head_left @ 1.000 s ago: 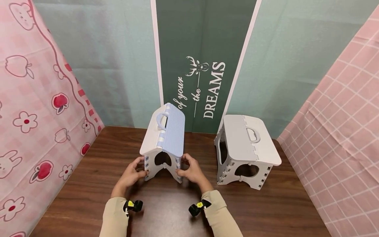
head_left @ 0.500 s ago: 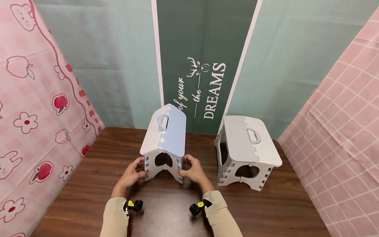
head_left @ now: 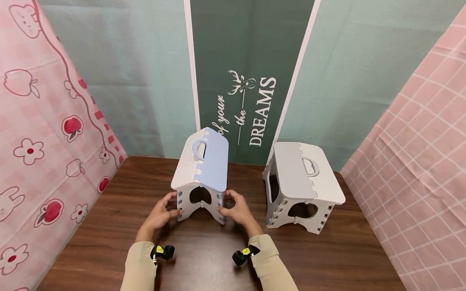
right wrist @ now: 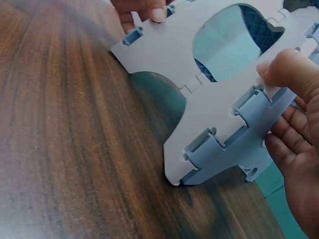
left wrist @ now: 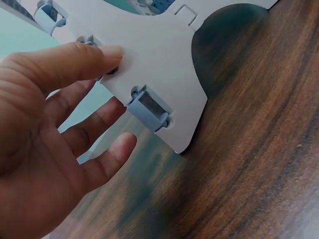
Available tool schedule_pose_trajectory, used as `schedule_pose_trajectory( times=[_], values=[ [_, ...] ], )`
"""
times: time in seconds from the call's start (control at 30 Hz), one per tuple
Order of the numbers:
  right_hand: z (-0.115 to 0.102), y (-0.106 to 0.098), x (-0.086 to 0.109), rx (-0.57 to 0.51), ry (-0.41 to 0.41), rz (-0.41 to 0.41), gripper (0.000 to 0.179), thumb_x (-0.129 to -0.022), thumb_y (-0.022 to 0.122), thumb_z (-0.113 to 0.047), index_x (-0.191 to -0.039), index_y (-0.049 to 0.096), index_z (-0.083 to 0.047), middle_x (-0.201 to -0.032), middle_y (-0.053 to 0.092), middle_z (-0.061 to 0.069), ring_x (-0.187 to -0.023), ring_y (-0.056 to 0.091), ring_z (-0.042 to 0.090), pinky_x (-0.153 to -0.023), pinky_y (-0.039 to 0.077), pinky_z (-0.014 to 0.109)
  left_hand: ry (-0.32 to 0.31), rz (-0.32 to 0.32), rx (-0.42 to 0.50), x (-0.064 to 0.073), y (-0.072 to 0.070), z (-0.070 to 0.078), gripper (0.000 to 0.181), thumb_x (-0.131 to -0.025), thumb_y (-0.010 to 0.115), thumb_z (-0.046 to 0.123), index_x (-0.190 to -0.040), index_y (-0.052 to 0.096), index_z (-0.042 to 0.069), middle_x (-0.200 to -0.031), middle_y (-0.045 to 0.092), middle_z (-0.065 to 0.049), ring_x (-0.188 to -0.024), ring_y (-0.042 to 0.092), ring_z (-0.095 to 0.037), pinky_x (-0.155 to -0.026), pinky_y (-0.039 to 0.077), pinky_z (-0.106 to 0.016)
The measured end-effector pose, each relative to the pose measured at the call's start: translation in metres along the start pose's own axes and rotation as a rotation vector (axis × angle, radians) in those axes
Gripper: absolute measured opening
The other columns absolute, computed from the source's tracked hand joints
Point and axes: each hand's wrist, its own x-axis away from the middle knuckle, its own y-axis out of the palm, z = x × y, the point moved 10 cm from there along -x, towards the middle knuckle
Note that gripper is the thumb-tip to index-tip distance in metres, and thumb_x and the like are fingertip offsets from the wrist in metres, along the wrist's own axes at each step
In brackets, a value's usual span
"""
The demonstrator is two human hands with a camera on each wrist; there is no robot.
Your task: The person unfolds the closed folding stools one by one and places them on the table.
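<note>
A blue-and-white folding step stool (head_left: 212,159) stands on the table, its top bent along the hinge into a low ridge and its front panel slightly folded. My left hand (head_left: 160,214) grips the left leg edge; in the left wrist view the thumb (left wrist: 84,62) presses the white front panel while the other fingers reach round the side. On the opposite edge my right hand (head_left: 237,208) holds the right leg, thumb on the front and fingers along the blue side panel (right wrist: 234,149). The stool's far legs are hidden in the head view.
To the right a grey-and-white folding stool (head_left: 293,169) stands unfolded on the wooden table (head_left: 204,258). A green curtain (head_left: 145,81) hangs behind. Pink patterned cloths hang at the left (head_left: 47,169) and right (head_left: 411,161).
</note>
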Motion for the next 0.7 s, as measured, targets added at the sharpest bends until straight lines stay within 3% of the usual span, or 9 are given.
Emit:
schedule_pose_trajectory(
  times=[0.23,0.43,0.7],
  values=[
    [-0.001,-0.001,0.0,0.008,-0.004,0.023,0.034,-0.07,0.072,0.009,-0.1,0.056,0.011,-0.095,0.059,0.023,-0.095,0.056,0.037,-0.087,0.04,0.056,-0.007,0.02,-0.005,-0.001,0.001,0.001,0.055,-0.075,0.071,-0.007,-0.125,0.049,-0.002,-0.114,0.055,-0.023,-0.102,0.054,-0.037,-0.076,0.047,-0.031],
    [-0.006,-0.002,0.003,0.094,-0.002,0.038,0.036,-0.072,0.074,0.005,-0.105,0.058,0.01,-0.099,0.061,0.02,-0.098,0.058,0.033,-0.088,0.041,0.053,0.002,0.039,-0.013,0.0,-0.001,0.005,0.056,-0.073,0.073,-0.006,-0.124,0.051,-0.003,-0.113,0.057,-0.022,-0.101,0.056,-0.037,-0.078,0.047,-0.034],
    [0.006,-0.006,0.004,0.34,-0.108,0.114,0.043,-0.071,0.076,-0.013,-0.107,0.059,0.005,-0.101,0.062,0.019,-0.094,0.058,0.04,-0.08,0.046,0.052,0.04,0.064,-0.076,0.005,-0.002,0.016,0.067,-0.069,0.079,-0.001,-0.129,0.048,-0.004,-0.119,0.054,-0.025,-0.105,0.053,-0.042,-0.082,0.046,-0.049]
  ],
)
